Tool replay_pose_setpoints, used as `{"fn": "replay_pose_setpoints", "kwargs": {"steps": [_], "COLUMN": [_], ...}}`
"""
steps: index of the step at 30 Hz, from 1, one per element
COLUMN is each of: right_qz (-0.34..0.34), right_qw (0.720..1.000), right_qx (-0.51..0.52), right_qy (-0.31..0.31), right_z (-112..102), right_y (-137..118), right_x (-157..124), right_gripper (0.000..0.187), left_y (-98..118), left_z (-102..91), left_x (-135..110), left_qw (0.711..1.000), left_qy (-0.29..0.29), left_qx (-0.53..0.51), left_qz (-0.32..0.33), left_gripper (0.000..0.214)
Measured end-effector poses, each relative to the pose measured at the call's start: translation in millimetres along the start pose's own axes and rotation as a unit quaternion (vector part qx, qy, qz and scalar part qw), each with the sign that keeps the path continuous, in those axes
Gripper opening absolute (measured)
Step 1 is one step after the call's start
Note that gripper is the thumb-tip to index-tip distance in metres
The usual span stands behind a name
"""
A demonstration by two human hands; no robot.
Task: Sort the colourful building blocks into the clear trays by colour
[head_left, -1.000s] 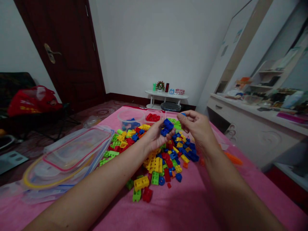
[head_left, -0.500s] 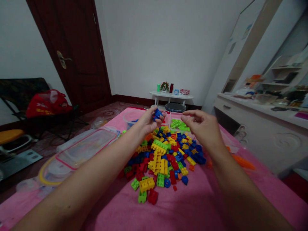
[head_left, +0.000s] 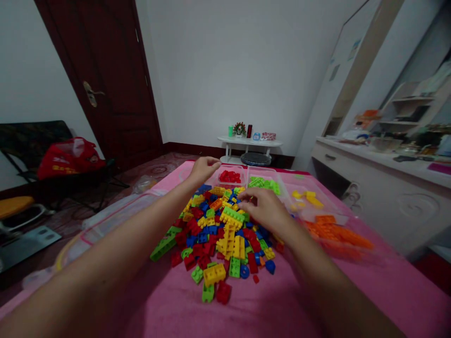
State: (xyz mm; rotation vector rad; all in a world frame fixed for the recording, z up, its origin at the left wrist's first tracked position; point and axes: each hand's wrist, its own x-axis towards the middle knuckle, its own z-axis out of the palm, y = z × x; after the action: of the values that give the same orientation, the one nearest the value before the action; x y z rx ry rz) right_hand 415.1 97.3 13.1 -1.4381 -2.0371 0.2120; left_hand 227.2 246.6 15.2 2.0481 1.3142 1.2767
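A heap of toy building bricks in blue, red, yellow and green covers the middle of the pink cloth. My left hand is beyond the heap's far left side, over a clear container that the hand and forearm mostly hide. Its fingers stretch to the right and no brick shows in them. My right hand reaches low over the heap's right part, thumb and fingers bent but apart, tips close to yellow and blue bricks. I see nothing held there.
Clear tubs at the back hold red bricks and green bricks. On the right are yellow bricks and orange bricks in containers. Clear lids lie at left. A white side table stands against the wall.
My left hand has moved left and the blue bricks it held are out of sight. My right hand has come down and left onto the heap, uncovering the yellow and orange bricks.
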Motion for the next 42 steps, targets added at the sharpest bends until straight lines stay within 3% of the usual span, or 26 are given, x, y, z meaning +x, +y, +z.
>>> {"fn": "replay_pose_setpoints", "kwargs": {"steps": [3,6,10,13,17,21,24,26,29,32,35,39,42], "right_qz": [-0.024,-0.011,0.032,0.07,0.109,0.117,0.14,0.148,0.108,0.054,0.031,0.025,0.027], "right_qw": [0.995,0.991,0.994,0.975,0.948,0.936,0.91,0.904,0.953,0.995,0.995,0.985,0.984], "right_qx": [-0.07,-0.087,0.06,0.204,0.298,0.328,0.39,0.401,0.283,0.083,-0.039,-0.125,-0.131], "right_qy": [-0.064,-0.098,-0.085,-0.046,-0.004,0.051,0.032,0.012,0.003,-0.024,-0.085,-0.12,-0.12], "right_z": [20,24,9,-3,-6,-4,-5,-6,-3,5,13,14,9], "right_y": [-6,-5,4,10,14,13,14,19,29,35,33,26,27], "right_x": [-7,-9,-3,3,6,5,5,5,5,5,2,-2,-1], "right_gripper": [0.027,0.025,0.022,0.03,0.035,0.039,0.043,0.042,0.034,0.027,0.024,0.021,0.015], "left_y": [22,33,28,26,41,57,60,58,51,40,27,17,15], "left_z": [16.2,24.0,24.5,22.7,20.3,18.7,14.9,10.5,5.5,7.6,14.3,21.0,22.5], "left_x": [-24,-46,-63,-67,-71,-77,-79,-77,-71,-68,-67,-69,-68], "left_qw": [0.996,0.988,0.971,0.968,0.986,0.949,0.936,0.936,0.942,0.964,0.954,0.935,0.929], "left_qy": [-0.072,-0.114,-0.163,-0.172,-0.154,-0.241,-0.26,-0.284,-0.318,-0.223,-0.162,-0.194,-0.187], "left_qx": [0.011,0.061,0.132,0.142,-0.007,-0.202,-0.235,-0.209,-0.087,0.077,0.206,0.269,0.297], "left_qz": [0.057,0.084,0.112,0.113,0.058,-0.014,-0.031,-0.009,0.064,0.125,0.145,0.122,0.121], "left_gripper": [0.033,0.029,0.032,0.03,0.034,0.048,0.052,0.051,0.047,0.032,0.031,0.041,0.04]}}
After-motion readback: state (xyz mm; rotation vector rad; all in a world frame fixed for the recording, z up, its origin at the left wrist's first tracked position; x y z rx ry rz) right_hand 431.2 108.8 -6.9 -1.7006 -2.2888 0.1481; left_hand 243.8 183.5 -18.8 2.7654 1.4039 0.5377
